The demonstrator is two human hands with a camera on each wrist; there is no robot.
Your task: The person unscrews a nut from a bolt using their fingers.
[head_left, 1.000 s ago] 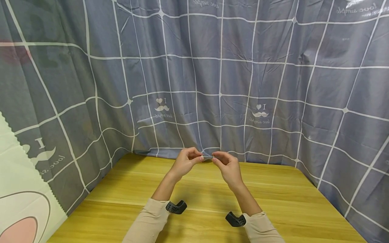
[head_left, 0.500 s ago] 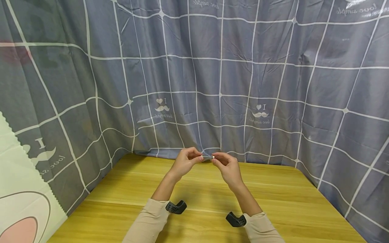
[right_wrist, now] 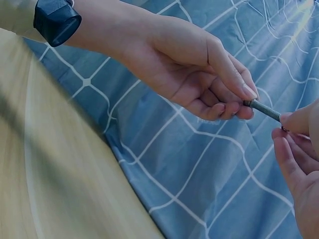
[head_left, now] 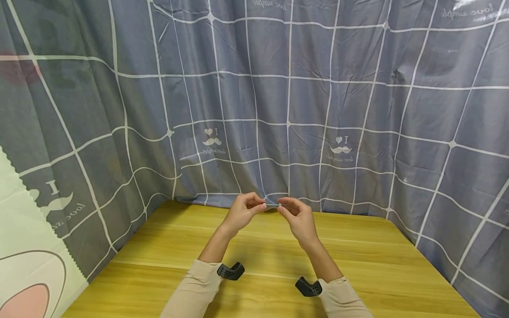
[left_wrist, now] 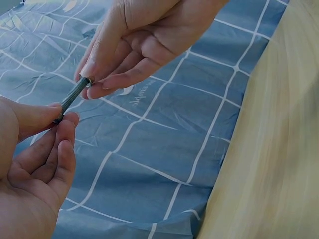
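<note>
Above the far part of the wooden table, both hands hold a thin grey threaded bolt point(head_left: 272, 205) level between them. My left hand point(head_left: 241, 213) pinches its left end between thumb and fingertips; in the left wrist view something dark at that end of the bolt point(left_wrist: 73, 97) is mostly hidden by the fingers. The other end sits between the thumb and fingers of my right hand point(head_left: 301, 221). A small shiny edge, perhaps a nut, shows at those fingertips in the left wrist view. From the right wrist view, the bolt's thread point(right_wrist: 265, 110) is visible between the two hands.
The yellow wood-grain table point(head_left: 254, 282) lies below both forearms. A grey curtain point(head_left: 310, 106) with white grid lines hangs behind and at both sides. At the left edge is a pale cloth point(head_left: 24, 221). Each sleeve bears a black wrist mount point(head_left: 230, 271).
Both hands stay in nearly the same place. The bolt's visible part and the right fingertips differ only slightly between frames.
</note>
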